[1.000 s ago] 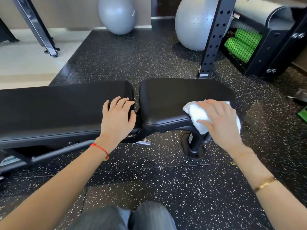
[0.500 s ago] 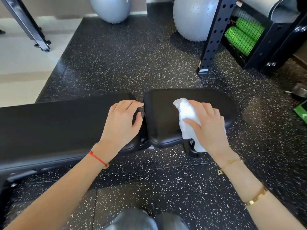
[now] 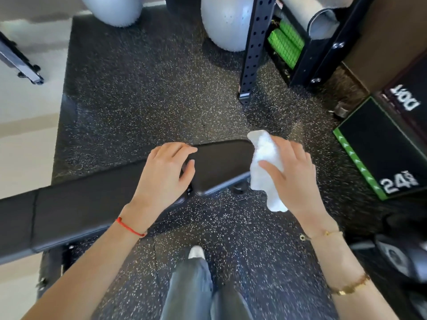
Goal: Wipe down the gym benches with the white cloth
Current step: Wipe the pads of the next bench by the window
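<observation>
A black padded gym bench (image 3: 87,204) runs from the left edge toward the middle, ending in a short seat pad (image 3: 221,165). My left hand (image 3: 161,179) rests flat across the gap between the long pad and the seat pad, fingers spread. My right hand (image 3: 293,179) grips the white cloth (image 3: 265,167) at the right end of the seat pad. The cloth hangs over that end, its lower part dangling below the pad's edge.
Speckled black rubber floor (image 3: 150,100) lies beyond the bench. Two grey exercise balls (image 3: 221,21) sit at the back. A black perforated rack post (image 3: 254,49) stands back right, beside green rollers (image 3: 286,42). A black and green plyo box (image 3: 381,146) is on the right. My legs (image 3: 196,292) are below.
My right hand has slid the cloth from the middle of the seat pad to its right end. The view has tilted further down and the bench now sits lower left. My left hand stays put.
</observation>
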`<move>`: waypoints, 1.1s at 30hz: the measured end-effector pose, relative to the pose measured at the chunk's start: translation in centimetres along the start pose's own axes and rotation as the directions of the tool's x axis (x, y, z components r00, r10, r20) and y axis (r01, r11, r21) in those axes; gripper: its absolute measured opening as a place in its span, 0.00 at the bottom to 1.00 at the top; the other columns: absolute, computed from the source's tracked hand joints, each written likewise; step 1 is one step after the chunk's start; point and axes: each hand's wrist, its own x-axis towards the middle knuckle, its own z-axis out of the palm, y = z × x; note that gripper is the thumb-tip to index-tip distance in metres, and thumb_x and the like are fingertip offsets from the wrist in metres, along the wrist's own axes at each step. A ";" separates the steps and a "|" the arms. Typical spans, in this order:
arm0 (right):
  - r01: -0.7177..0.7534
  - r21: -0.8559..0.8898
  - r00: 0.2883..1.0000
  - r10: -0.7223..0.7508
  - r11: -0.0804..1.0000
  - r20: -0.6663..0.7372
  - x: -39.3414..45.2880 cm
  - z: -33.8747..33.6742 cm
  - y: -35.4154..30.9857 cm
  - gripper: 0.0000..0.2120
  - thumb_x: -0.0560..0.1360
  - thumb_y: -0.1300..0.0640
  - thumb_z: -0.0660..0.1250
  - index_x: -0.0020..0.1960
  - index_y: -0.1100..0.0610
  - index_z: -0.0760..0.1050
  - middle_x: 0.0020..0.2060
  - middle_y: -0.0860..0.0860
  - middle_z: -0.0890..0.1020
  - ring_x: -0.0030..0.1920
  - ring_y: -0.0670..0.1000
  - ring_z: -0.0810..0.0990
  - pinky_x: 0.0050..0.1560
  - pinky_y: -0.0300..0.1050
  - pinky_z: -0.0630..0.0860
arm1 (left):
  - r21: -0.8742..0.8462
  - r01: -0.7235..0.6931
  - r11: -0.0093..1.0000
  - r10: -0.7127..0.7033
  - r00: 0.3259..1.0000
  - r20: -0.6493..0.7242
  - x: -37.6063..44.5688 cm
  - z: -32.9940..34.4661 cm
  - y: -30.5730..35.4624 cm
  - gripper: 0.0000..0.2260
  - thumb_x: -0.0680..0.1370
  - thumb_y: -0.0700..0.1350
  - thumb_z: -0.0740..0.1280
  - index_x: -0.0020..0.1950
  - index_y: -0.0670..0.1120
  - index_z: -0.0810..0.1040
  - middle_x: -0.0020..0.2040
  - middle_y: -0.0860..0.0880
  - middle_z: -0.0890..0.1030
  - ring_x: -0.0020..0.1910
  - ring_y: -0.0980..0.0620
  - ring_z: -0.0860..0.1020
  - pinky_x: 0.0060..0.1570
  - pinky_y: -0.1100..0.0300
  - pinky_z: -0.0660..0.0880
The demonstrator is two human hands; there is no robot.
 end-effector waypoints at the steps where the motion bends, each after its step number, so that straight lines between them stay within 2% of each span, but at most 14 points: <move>1: -0.018 0.008 1.000 0.018 1.000 -0.007 -1.1 -2.4 -0.5 0.26 0.80 0.47 0.64 0.75 0.50 0.64 0.67 0.55 0.72 0.63 0.61 0.70 0.60 0.58 0.67 | -0.004 -0.013 1.000 0.014 1.000 0.011 -0.1 -2.0 1.3 0.12 0.79 0.44 0.64 0.61 0.47 0.78 0.59 0.50 0.80 0.60 0.49 0.77 0.62 0.53 0.70; 9: -0.149 -0.035 0.988 0.147 0.988 -0.053 -11.3 -17.0 -2.3 0.25 0.80 0.47 0.64 0.75 0.52 0.65 0.64 0.55 0.74 0.59 0.61 0.72 0.59 0.60 0.70 | -0.099 -0.160 0.982 0.168 0.983 0.071 -2.9 -12.6 11.3 0.12 0.79 0.45 0.64 0.61 0.48 0.78 0.58 0.52 0.81 0.58 0.51 0.78 0.61 0.54 0.71; 14: -0.272 -0.070 0.957 0.263 0.960 -0.122 -16.6 -20.7 -3.5 0.25 0.80 0.45 0.63 0.74 0.50 0.65 0.63 0.53 0.74 0.58 0.60 0.72 0.57 0.58 0.70 | -0.189 -0.295 0.936 0.319 0.941 0.109 -3.5 -15.2 15.0 0.12 0.80 0.46 0.62 0.62 0.47 0.78 0.59 0.52 0.80 0.58 0.52 0.78 0.60 0.54 0.73; 18: -0.400 -0.037 0.896 0.382 0.916 -0.227 -20.2 -21.6 -5.1 0.24 0.79 0.46 0.65 0.74 0.48 0.66 0.62 0.52 0.74 0.56 0.59 0.72 0.56 0.58 0.71 | -0.253 -0.423 0.870 0.466 0.873 0.144 -2.8 -16.2 17.0 0.13 0.80 0.46 0.62 0.63 0.47 0.78 0.60 0.52 0.80 0.60 0.52 0.77 0.63 0.54 0.72; 22: -0.549 0.050 0.778 0.532 0.834 -0.334 -24.1 -21.0 -7.0 0.24 0.79 0.46 0.65 0.73 0.48 0.66 0.62 0.51 0.74 0.59 0.59 0.72 0.59 0.60 0.70 | -0.303 -0.565 0.767 0.628 0.758 0.175 -1.9 -16.9 18.3 0.14 0.80 0.47 0.61 0.64 0.47 0.78 0.61 0.51 0.80 0.61 0.52 0.77 0.64 0.53 0.72; 25: -0.646 0.117 0.666 0.631 0.755 -0.398 -27.5 -20.0 -8.8 0.23 0.79 0.46 0.66 0.72 0.49 0.67 0.60 0.51 0.74 0.57 0.58 0.72 0.58 0.59 0.71 | -0.343 -0.654 0.675 0.731 0.655 0.190 -1.7 -16.9 19.1 0.14 0.80 0.47 0.62 0.64 0.47 0.78 0.60 0.52 0.80 0.60 0.53 0.77 0.65 0.55 0.70; 28: -0.740 0.207 0.518 0.739 0.640 -0.430 -31.4 -18.9 -10.8 0.22 0.78 0.46 0.65 0.71 0.48 0.68 0.58 0.50 0.75 0.57 0.57 0.72 0.58 0.59 0.70 | -0.385 -0.734 0.560 0.826 0.532 0.187 -2.1 -16.8 20.2 0.13 0.79 0.47 0.63 0.63 0.48 0.78 0.59 0.52 0.81 0.59 0.54 0.77 0.64 0.61 0.67; 33: -0.841 0.331 0.247 0.848 0.428 -0.469 -37.9 -17.2 -13.9 0.23 0.78 0.41 0.62 0.70 0.47 0.68 0.60 0.50 0.75 0.57 0.57 0.73 0.58 0.59 0.71 | -0.488 -0.787 0.379 0.925 0.329 0.188 -4.1 -16.0 23.9 0.13 0.80 0.46 0.63 0.63 0.49 0.78 0.61 0.53 0.80 0.62 0.54 0.77 0.66 0.55 0.68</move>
